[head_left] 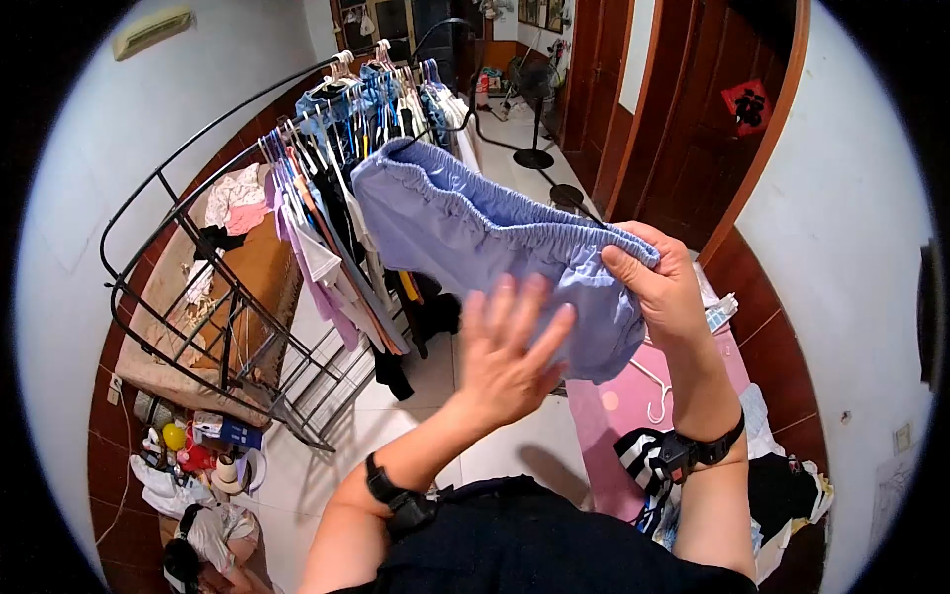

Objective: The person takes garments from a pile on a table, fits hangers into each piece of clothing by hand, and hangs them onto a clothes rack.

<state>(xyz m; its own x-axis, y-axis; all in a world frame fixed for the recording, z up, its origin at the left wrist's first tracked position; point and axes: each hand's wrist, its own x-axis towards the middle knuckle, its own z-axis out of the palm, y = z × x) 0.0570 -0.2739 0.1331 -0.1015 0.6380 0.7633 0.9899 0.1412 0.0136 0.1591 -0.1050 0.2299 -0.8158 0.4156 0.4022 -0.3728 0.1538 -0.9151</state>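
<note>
A pair of light blue shorts (pixel 515 252) with a gathered elastic waistband is held up in front of me, spread sideways. My right hand (pixel 668 282) is closed on the right end of the waistband, thumb on the near side. A thin black hanger (pixel 539 170) runs down to the waistband, its lower part hidden by the cloth. My left hand (pixel 510 356) is open in front of the shorts, fingers spread and smeared by motion. Whether its fingertips touch the fabric I cannot tell.
Hanging clothes (pixel 332 213) crowd a black metal rack (pixel 188 213) on the left. Below right, a pink surface (pixel 604 436) bears a white hanger (pixel 653 386) and a striped garment (pixel 638 455). A person (pixel 223 540) is low at the bottom left. A fan (pixel 534 119) stands farther back.
</note>
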